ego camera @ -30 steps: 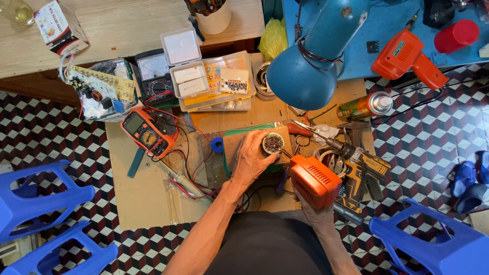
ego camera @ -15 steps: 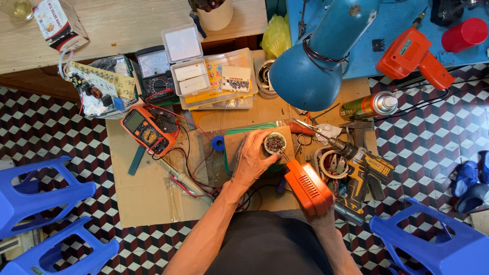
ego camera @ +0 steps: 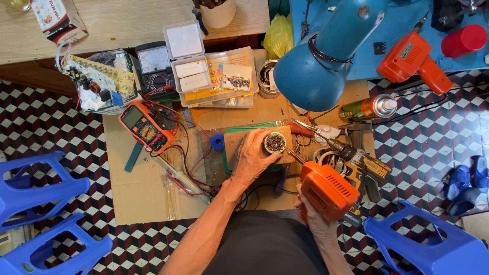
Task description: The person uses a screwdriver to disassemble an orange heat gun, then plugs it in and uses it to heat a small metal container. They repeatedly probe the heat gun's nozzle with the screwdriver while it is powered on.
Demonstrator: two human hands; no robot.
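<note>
our left hand point(ego camera: 253, 159) curls its fingers around a small round tin point(ego camera: 274, 143) at the middle of the cardboard sheet point(ego camera: 147, 196), steadying it. at five o'clock from it, our right hand point(ego camera: 317, 222) is clenched on the grip of an orange soldering gun point(ego camera: 326, 188), its thin tip at the tin's rim. an orange multimeter point(ego camera: 147, 126) lies at nine o'clock.

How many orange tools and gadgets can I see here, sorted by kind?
Orange soldering guns: 2, one in the right hand, one on the blue bench
Orange multimeter: 1
Total: 3
</note>
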